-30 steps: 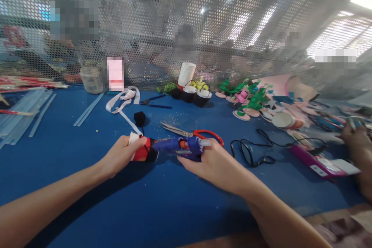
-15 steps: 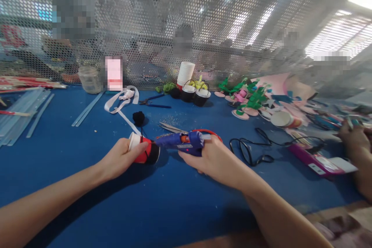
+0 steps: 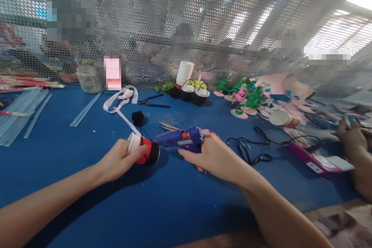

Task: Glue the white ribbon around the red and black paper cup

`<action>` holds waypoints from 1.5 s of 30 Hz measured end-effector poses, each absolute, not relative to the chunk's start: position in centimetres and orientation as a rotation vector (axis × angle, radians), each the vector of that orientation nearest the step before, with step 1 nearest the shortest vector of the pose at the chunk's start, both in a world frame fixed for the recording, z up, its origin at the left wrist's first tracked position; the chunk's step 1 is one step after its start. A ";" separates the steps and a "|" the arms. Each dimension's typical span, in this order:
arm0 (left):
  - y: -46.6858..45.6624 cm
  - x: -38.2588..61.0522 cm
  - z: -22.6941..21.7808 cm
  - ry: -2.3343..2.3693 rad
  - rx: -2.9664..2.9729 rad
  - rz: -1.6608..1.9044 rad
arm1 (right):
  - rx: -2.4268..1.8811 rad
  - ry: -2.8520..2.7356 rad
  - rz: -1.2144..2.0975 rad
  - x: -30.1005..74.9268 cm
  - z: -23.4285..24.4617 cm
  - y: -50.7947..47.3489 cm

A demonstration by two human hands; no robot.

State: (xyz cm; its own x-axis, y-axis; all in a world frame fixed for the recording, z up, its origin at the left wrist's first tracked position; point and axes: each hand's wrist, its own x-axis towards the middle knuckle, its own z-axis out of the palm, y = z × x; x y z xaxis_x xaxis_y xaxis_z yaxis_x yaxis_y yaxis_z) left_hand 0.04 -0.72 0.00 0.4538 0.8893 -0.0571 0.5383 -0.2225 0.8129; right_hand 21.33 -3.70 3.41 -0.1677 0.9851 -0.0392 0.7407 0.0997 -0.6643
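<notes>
My left hand [image 3: 120,159] is closed around a paper cup [image 3: 152,153] lying on its side, white at the rim, red in the middle and black toward its base. Black yarn crosses the cup and leads up to a small black yarn ball [image 3: 137,117]. In my right hand [image 3: 213,155] is a blue glue gun [image 3: 180,140] with a clear stick at its back and a small red light. Its nozzle points left at the cup's black part; whether it touches I cannot tell. Scissors [image 3: 168,126] lie partly hidden behind the glue gun.
Pliers [image 3: 154,102], white ribbon [image 3: 110,102] and glue sticks [image 3: 21,114] lie farther back. Two small black-and-white buckets [image 3: 200,97] stand before stacked cups [image 3: 186,73]. At right are a black cable [image 3: 242,149], a purple power strip [image 3: 309,159] and another person's hand [image 3: 351,133].
The glue gun has shifted slightly upward, and its nozzle sits a little higher beside the cup. Both hands keep their hold. The whole view has moved slightly.
</notes>
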 end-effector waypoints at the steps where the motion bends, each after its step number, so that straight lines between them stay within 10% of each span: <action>1: -0.7 0.0 0.0 1.188 1.908 0.550 | -1.680 -1.965 0.785 21.4 3.3 -3.6; 45: -0.8 0.5 0.2 1.260 1.748 0.631 | -1.709 -2.029 0.712 21.0 3.8 -4.6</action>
